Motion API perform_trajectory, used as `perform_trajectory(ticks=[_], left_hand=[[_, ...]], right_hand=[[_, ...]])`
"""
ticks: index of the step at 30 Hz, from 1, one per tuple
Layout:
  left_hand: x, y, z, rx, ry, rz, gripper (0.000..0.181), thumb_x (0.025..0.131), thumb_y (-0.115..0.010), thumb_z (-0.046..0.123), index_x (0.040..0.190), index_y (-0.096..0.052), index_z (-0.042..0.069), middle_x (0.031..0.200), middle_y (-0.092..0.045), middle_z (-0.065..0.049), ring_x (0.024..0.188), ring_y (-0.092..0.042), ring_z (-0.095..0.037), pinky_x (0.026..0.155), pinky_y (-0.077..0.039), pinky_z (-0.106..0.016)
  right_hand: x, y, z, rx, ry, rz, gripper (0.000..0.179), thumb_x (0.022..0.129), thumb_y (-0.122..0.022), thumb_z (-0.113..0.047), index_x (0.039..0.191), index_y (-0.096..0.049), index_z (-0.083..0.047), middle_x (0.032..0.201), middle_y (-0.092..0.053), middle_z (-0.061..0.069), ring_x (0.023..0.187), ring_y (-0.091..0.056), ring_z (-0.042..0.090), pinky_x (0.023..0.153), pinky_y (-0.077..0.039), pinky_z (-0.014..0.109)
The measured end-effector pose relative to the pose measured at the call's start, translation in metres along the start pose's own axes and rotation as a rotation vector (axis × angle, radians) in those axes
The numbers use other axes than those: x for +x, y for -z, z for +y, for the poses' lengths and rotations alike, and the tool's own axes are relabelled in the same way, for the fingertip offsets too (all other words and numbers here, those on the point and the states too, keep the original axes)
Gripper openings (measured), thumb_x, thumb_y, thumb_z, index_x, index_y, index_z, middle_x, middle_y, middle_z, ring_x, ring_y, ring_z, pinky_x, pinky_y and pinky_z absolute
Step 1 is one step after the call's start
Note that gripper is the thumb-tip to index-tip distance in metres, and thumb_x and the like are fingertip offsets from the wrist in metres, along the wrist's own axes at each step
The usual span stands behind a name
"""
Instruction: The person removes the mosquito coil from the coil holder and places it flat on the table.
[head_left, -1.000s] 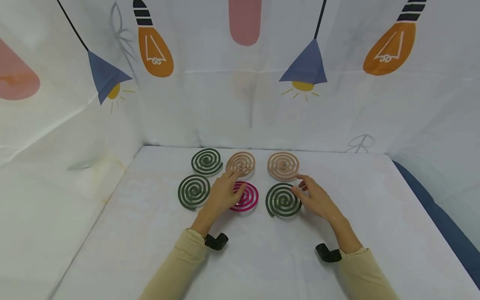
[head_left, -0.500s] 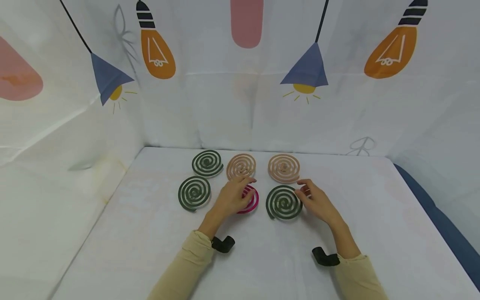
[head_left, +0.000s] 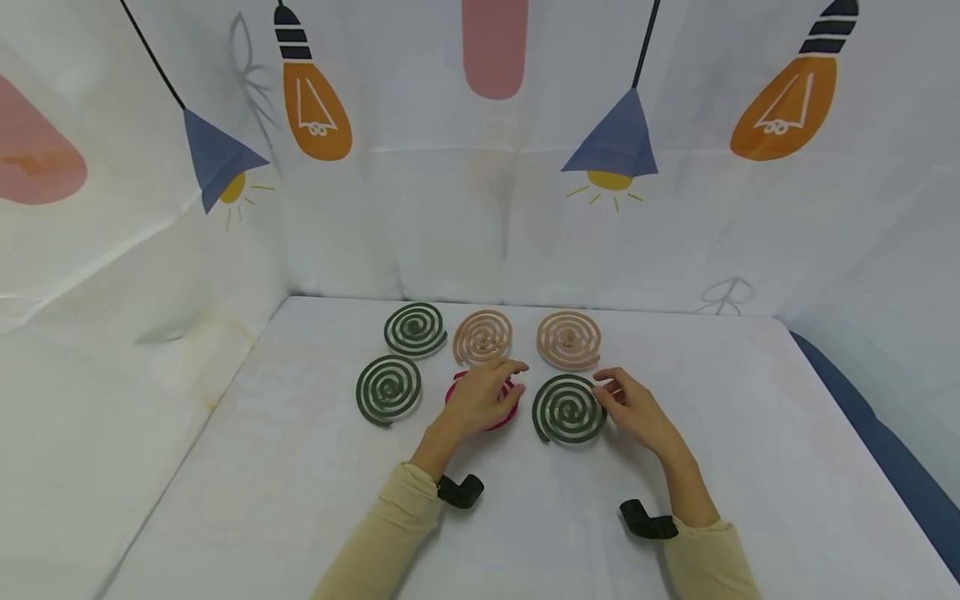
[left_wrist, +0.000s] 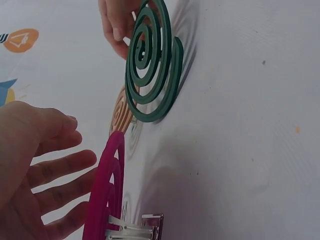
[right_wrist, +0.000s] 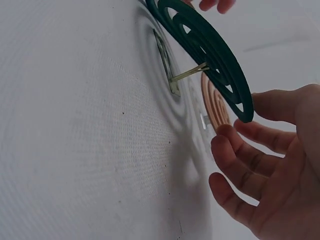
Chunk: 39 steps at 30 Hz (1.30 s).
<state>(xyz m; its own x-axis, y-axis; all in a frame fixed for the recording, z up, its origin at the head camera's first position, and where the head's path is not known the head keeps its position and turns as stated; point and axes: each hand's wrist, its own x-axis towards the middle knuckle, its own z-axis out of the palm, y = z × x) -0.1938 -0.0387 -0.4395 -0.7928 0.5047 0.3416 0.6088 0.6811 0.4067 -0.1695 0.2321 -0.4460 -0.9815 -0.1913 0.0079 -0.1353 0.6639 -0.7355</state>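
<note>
A green mosquito coil sits at the front right on a thin metal stand, raised off the white surface. My right hand is at its right edge, fingers loosely bent; in the right wrist view the thumb meets or nearly meets the rim. My left hand hovers over a pink mosquito coil, partly hiding it in the head view. In the left wrist view this coil stands on a metal clip stand, and the left fingers lie spread beside it without gripping.
Behind are two tan coils and, at left, two green coils. The white table meets a printed cloth wall at the back and left. Black wrist-camera mounts stick out from both sleeves.
My left hand has moved right across the pink coil, toward the front-right green coil. My right hand has stayed near that coil's right edge, shifting slightly. The coils keep their places.
</note>
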Motion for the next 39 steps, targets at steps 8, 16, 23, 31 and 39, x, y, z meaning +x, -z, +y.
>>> perform_trajectory(ticks=[8, 16, 23, 31, 39], left_hand=[[0.005, -0.004, 0.005, -0.038, 0.031, -0.065, 0.032, 0.093, -0.056, 0.023, 0.122, -0.061, 0.012, 0.112, -0.066, -0.005, 0.090, -0.063, -0.014, 0.077, -0.051, -0.031], [0.012, -0.004, 0.009, -0.060, 0.040, -0.097, 0.032, 0.094, -0.054, 0.023, 0.124, -0.059, 0.013, 0.116, -0.065, -0.005, 0.098, -0.064, -0.018, 0.081, -0.051, -0.033], [0.021, -0.008, 0.013, -0.046, 0.070, -0.159, 0.031, 0.095, -0.053, 0.024, 0.125, -0.059, 0.016, 0.119, -0.063, 0.001, 0.101, -0.064, -0.013, 0.082, -0.051, -0.029], [0.026, -0.013, 0.015, -0.041, 0.094, -0.165, 0.029, 0.094, -0.056, 0.022, 0.121, -0.061, 0.015, 0.117, -0.064, 0.000, 0.097, -0.065, -0.014, 0.087, -0.048, -0.035], [0.029, -0.018, 0.018, -0.020, 0.148, -0.181, 0.027, 0.093, -0.057, 0.021, 0.119, -0.063, 0.018, 0.112, -0.066, 0.001, 0.095, -0.064, -0.012, 0.087, -0.040, -0.041]], right_hand=[[-0.003, -0.003, 0.007, 0.025, -0.034, -0.015, 0.032, 0.097, -0.051, -0.024, 0.124, -0.052, -0.006, 0.098, -0.061, 0.013, 0.079, -0.056, 0.016, 0.063, -0.045, 0.027], [-0.001, -0.002, 0.006, 0.027, -0.020, -0.015, 0.031, 0.097, -0.052, -0.022, 0.122, -0.054, -0.005, 0.094, -0.061, 0.012, 0.074, -0.055, 0.014, 0.059, -0.044, 0.024], [0.000, -0.004, 0.008, 0.017, -0.018, -0.027, 0.029, 0.097, -0.051, -0.021, 0.122, -0.054, -0.005, 0.090, -0.061, 0.010, 0.069, -0.053, 0.011, 0.057, -0.044, 0.024], [0.001, -0.005, 0.010, 0.022, -0.018, -0.033, 0.028, 0.097, -0.051, -0.021, 0.120, -0.054, -0.005, 0.084, -0.058, 0.009, 0.064, -0.049, 0.010, 0.054, -0.042, 0.024], [0.002, -0.006, 0.010, 0.029, -0.021, -0.033, 0.026, 0.096, -0.051, -0.017, 0.119, -0.054, -0.004, 0.083, -0.058, 0.009, 0.063, -0.049, 0.009, 0.054, -0.042, 0.024]])
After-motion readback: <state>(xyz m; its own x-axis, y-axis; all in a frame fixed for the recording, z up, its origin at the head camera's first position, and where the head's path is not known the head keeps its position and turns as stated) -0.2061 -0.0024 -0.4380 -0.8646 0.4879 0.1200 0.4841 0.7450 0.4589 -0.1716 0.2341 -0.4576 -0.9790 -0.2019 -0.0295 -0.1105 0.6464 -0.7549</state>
